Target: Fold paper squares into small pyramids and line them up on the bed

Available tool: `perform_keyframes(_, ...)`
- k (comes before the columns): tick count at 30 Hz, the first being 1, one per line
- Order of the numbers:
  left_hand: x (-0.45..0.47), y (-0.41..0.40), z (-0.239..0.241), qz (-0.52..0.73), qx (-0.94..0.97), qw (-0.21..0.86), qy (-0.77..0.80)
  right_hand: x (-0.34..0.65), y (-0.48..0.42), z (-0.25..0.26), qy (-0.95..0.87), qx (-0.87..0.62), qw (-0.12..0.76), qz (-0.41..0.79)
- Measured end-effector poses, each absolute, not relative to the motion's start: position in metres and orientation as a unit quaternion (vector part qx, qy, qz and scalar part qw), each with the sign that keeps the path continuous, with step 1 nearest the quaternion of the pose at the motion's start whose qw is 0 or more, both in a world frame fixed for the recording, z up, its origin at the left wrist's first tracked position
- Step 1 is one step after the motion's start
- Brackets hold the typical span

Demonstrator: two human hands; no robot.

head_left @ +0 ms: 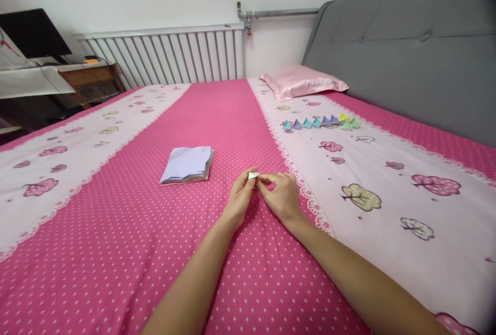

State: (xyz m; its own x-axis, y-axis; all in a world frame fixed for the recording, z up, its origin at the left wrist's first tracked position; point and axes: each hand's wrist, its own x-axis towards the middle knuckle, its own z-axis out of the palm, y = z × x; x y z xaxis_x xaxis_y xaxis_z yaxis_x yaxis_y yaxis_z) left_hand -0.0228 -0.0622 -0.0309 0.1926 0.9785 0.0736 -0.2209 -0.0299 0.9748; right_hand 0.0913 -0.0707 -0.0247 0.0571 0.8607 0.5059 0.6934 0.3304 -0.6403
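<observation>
A small piece of folded pale green paper (pixel 253 175) is pinched between my two hands above the pink dotted bedspread (pixel 217 112). My left hand (pixel 241 194) grips its left side with thumb and fingers. From the right, my right hand (pixel 281 193) pinches its other edge. My fingers hide most of the paper's lower part. To the left of my hands lies a stack of paper sheets (pixel 186 163), with a lavender sheet on top. Several folded paper pieces (pixel 307 123) in teal, purple, yellow and green stand in a row at the right.
A pink pillow (pixel 302 80) lies at the far end, beside the grey padded headboard (pixel 403 40). Along the back wall runs a white radiator (pixel 163 56) with a pipe (pixel 284 13). A desk (pixel 87 79) with a black monitor (pixel 34 34) stands at the far left.
</observation>
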Motion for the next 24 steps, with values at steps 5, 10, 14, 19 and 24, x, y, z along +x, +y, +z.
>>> perform_keyframes(5, -0.023, -0.063, -0.033, 0.490, 0.489, 0.604, 0.395, 0.095, -0.070, -0.025, -0.737, -0.568, 0.365, 0.023)
perform_keyframes(10, -0.024, -0.062, -0.034, 0.472, 0.484, 0.608, 0.416, 0.096, -0.071, -0.020, -0.774, -0.569, 0.275, -0.039)
perform_keyframes(14, -0.025, -0.063, -0.031, 0.463, 0.508, 0.607, 0.398, 0.097, -0.072, -0.018, -0.778, -0.560, 0.276, -0.066)
perform_keyframes(19, -0.024, -0.064, -0.026, 0.456, 0.548, 0.602, 0.359, 0.099, -0.071, -0.022, -0.774, -0.542, 0.325, -0.041)
perform_keyframes(24, -0.023, -0.068, -0.023, 0.452, 0.539, 0.628, 0.331, 0.100, -0.067, -0.025, -0.752, -0.539, 0.379, 0.007)
